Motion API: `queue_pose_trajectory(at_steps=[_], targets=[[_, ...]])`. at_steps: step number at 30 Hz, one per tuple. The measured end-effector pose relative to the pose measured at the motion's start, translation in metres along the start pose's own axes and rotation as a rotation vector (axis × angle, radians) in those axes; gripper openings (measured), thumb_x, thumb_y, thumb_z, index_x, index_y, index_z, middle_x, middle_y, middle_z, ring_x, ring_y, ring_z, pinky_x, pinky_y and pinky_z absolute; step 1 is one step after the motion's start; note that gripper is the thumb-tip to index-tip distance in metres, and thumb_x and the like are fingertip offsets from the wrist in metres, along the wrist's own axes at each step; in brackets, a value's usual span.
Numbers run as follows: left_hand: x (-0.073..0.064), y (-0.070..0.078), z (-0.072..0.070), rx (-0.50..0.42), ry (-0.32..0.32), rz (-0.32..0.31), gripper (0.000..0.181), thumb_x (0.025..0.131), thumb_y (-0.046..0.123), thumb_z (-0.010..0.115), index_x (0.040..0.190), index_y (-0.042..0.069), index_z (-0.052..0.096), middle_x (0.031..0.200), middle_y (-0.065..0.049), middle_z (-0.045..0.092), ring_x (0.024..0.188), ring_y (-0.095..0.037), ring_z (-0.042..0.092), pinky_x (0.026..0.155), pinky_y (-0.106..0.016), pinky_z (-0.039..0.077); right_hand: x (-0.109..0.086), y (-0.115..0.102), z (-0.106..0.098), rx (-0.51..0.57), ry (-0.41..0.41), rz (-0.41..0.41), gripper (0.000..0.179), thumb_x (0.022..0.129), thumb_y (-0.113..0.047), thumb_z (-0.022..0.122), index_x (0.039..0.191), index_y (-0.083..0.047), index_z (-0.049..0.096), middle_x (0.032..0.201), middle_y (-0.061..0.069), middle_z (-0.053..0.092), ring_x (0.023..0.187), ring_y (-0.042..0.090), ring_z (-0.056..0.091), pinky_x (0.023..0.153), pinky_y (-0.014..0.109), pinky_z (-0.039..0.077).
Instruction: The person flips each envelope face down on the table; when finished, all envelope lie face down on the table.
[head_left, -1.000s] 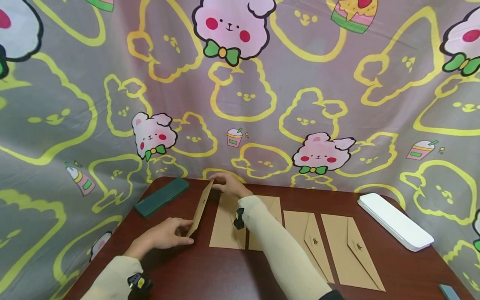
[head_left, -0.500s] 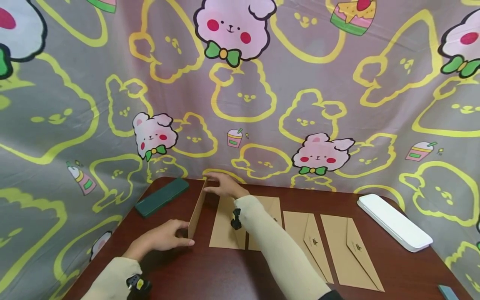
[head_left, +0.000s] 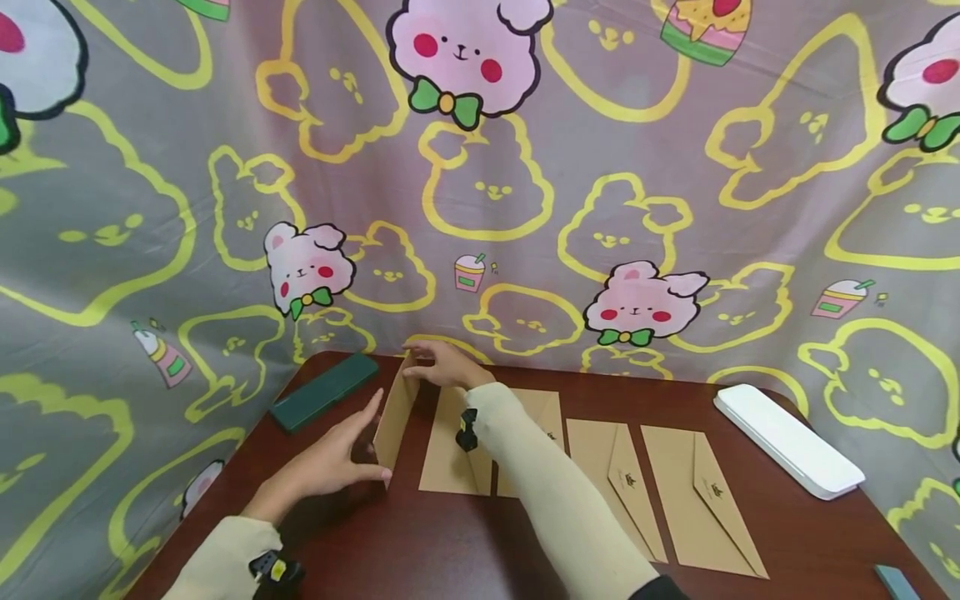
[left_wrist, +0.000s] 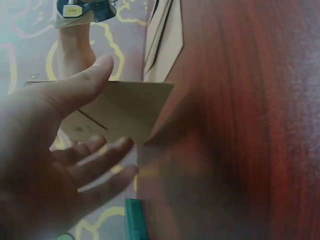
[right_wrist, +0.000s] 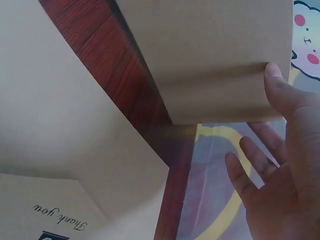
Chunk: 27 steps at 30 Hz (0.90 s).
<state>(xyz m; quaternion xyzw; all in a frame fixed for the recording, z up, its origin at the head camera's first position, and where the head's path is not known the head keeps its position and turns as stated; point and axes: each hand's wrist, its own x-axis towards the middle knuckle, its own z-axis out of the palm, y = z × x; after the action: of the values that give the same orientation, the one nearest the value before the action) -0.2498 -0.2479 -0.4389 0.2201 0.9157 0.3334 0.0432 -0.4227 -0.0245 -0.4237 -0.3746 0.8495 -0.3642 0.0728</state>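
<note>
A brown paper envelope (head_left: 395, 421) stands on its long edge at the left of the table, tilted slightly. My right hand (head_left: 442, 364) pinches its far end; in the right wrist view the thumb (right_wrist: 274, 75) presses one face and the fingers reach behind. At the near end, my left hand (head_left: 330, 458) is spread, its thumb on one side of the envelope (left_wrist: 132, 102) and its straight fingers on the other. Several more envelopes lie flat in a row to the right, among them one beside my right wrist (head_left: 442, 450) and one at the row's end (head_left: 682, 492).
A dark green case (head_left: 324, 393) lies at the back left of the reddish-brown table (head_left: 420, 550). On the right are a white case (head_left: 787, 442) and a small blue-grey block (head_left: 896, 582). A patterned curtain (head_left: 517, 225) hangs right behind the table.
The held envelope has swung from a leaning tilt to nearly upright, its far end shifting left with my right hand. My left fingers have straightened and lifted away from its near end.
</note>
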Motion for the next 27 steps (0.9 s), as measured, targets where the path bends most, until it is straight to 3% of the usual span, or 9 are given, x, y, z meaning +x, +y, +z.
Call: queue_pose_trajectory(at_steps=[4,9,13,21,27], targets=[[-0.001,0.002,-0.003,0.009,0.027,0.103,0.098,0.087,0.033,0.083,0.165,0.016,0.025,0.144,-0.014,0.054,0.102,-0.017,0.064,0.077,-0.028,0.053,0.000,0.000,0.000,0.012,0.010,0.004,0.052,0.099,-0.025,0.070,0.148,-0.015,0.054,0.151,0.009,0.056,0.142,0.026,0.054,0.115,0.041,0.045],[-0.003,0.003,-0.003,0.006,0.053,0.145,0.076,0.091,0.034,0.079,0.156,0.015,0.046,0.145,-0.014,0.053,0.113,-0.028,0.062,0.075,-0.028,0.054,0.000,0.000,0.002,0.046,0.007,-0.007,0.051,0.099,-0.020,0.070,0.146,-0.012,0.055,0.148,0.012,0.058,0.138,0.028,0.057,0.112,0.040,0.049],[-0.004,0.003,-0.004,0.025,0.081,0.160,0.066,0.094,0.036,0.074,0.152,0.014,0.051,0.146,-0.015,0.052,0.119,-0.029,0.060,0.078,-0.029,0.055,-0.001,-0.001,0.003,0.054,0.006,-0.002,0.052,0.099,-0.021,0.070,0.148,-0.015,0.054,0.150,0.011,0.056,0.139,0.029,0.056,0.111,0.040,0.049],[-0.005,0.006,-0.005,0.010,0.071,0.151,0.063,0.098,0.038,0.070,0.151,0.009,0.052,0.148,-0.017,0.051,0.121,-0.030,0.058,0.080,-0.033,0.056,0.000,0.006,0.009,0.086,0.036,-0.014,0.061,0.098,-0.019,0.070,0.154,-0.017,0.047,0.157,0.013,0.050,0.144,0.028,0.050,0.112,0.043,0.048],[-0.006,0.008,-0.006,-0.002,0.068,0.138,0.061,0.098,0.037,0.070,0.151,0.012,0.052,0.147,-0.016,0.050,0.116,-0.029,0.059,0.077,-0.028,0.055,-0.001,0.012,0.016,0.137,0.062,0.031,0.071,0.097,-0.022,0.072,0.160,-0.021,0.037,0.156,0.014,0.049,0.141,0.034,0.052,0.107,0.046,0.051]])
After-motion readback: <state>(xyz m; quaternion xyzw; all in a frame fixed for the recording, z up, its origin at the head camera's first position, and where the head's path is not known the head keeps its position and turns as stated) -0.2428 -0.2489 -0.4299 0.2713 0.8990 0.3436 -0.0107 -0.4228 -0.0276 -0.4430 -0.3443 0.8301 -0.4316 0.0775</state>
